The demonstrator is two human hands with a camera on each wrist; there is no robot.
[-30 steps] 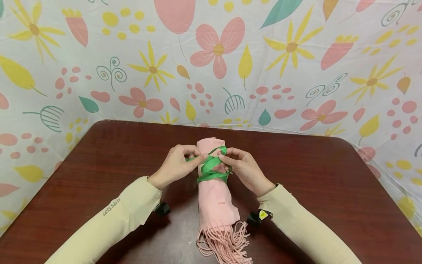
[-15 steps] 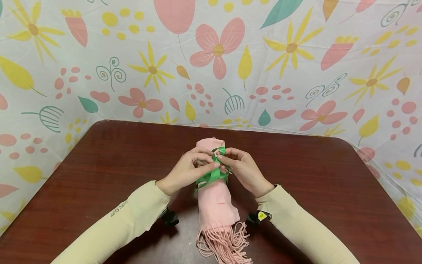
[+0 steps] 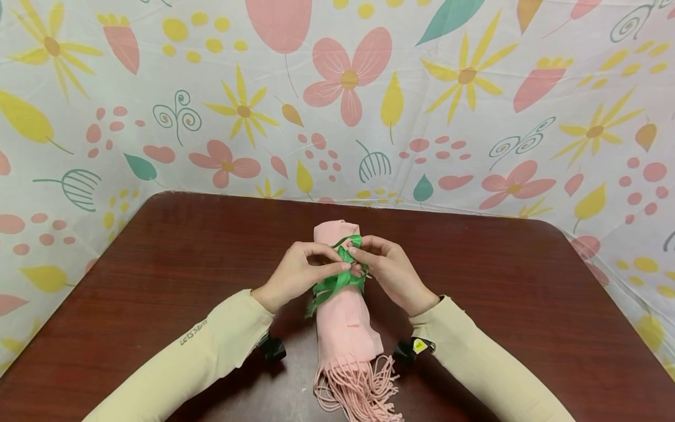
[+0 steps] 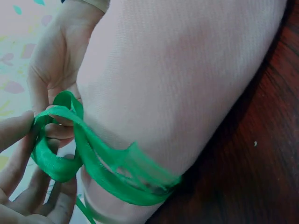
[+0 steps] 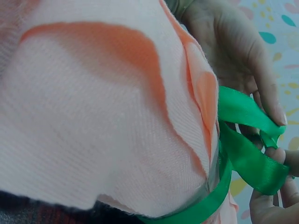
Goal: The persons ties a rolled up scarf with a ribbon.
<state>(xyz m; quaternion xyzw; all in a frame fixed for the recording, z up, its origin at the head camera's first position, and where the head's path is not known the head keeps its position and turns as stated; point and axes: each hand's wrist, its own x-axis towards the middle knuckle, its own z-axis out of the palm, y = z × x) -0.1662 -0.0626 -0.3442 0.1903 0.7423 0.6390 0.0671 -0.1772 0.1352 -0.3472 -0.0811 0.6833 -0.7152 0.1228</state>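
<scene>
A pink scarf (image 3: pixel 345 322), rolled into a bundle with a fringe (image 3: pixel 358 390) at its near end, lies lengthwise on the table. Green satin ribbon (image 3: pixel 337 285) goes around its far half. My left hand (image 3: pixel 297 271) pinches the ribbon between thumb and forefinger above the scarf. Opposite it, my right hand (image 3: pixel 394 271) holds a ribbon loop at the scarf's right side. The left wrist view shows the looped ribbon (image 4: pixel 60 170) between both hands' fingers. In the right wrist view, two ribbon strands (image 5: pixel 259 170) run from the scarf to the fingertips. A loose ribbon end hangs on the scarf's left.
The dark reddish-brown table (image 3: pixel 184 246) has rounded far corners. Behind it hangs a white cloth (image 3: pixel 337 146) with printed flowers and leaves. A black wrist camera (image 3: pixel 272 348) sits under the left cuff, and another wrist camera (image 3: pixel 405 351) under the right.
My left hand has moved right, from the ribbon on the left side to the middle beside my right fingers. A ribbon end now hangs down at the left. The right hand stays nearly still.
</scene>
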